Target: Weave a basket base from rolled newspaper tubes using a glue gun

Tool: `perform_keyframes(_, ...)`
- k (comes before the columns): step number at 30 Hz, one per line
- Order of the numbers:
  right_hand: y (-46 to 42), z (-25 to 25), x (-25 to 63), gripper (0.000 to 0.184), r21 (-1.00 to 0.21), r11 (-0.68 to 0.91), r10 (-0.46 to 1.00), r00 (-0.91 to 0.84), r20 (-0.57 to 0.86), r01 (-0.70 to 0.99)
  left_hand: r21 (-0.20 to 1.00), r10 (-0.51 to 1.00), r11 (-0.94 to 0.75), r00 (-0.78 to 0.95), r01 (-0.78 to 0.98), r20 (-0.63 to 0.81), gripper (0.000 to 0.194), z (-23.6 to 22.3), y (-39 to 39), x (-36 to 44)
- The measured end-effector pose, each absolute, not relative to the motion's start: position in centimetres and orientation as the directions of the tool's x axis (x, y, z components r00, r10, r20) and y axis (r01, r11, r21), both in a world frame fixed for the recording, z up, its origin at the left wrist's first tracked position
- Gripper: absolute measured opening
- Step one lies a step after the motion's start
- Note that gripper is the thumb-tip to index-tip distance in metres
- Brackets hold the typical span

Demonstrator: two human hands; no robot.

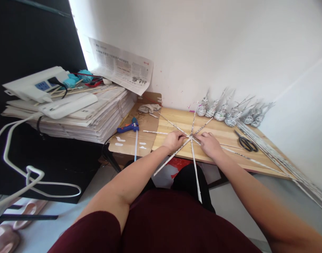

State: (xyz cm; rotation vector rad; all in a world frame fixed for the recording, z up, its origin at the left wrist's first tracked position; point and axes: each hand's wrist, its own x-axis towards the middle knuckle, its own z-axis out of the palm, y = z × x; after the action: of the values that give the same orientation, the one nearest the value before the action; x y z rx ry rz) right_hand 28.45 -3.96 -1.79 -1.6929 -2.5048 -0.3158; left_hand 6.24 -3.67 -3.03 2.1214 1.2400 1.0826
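Several thin rolled newspaper sticks (173,157) cross at one point and fan out like spokes over the front of the wooden board. Just left of the crossing, my left hand (173,141) is closed in a pinch on a newspaper stick. My right hand (209,144) is on the other side, its fingers bent around the sticks close to the centre. Two spokes hang past the board's front edge towards my lap. The fingertips partly hide the crossing.
Black scissors (247,143) and long paper sticks (271,151) lie at right. Woven paper bulbs (230,116) line the wall. A blue glue gun (129,125) rests on cardboard (147,135). Stacked newspapers (108,116) at left carry a white power strip (68,105).
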Motion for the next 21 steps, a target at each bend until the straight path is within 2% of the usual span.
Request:
perform_keyframes(11,-4.02,-1.63,28.38,0.051,0.105,0.366,0.904,-0.380,0.197,0.925,0.697,0.862,-0.506,0.275,0.508,0.425,0.014,-3.43,-3.55,6.36)
perform_keyframes(17,-4.24,-1.45,28.22,0.049,0.101,0.362,0.908,-0.375,0.187,0.927,0.570,0.805,-0.570,0.262,0.591,0.533,0.021,-3.45,-3.50,6.48)
perform_keyframes(21,-4.29,-1.33,28.18,0.047,0.103,0.364,0.909,-0.377,0.175,0.926,0.479,0.798,-0.589,0.378,0.651,0.468,0.020,-3.06,-3.71,6.64)
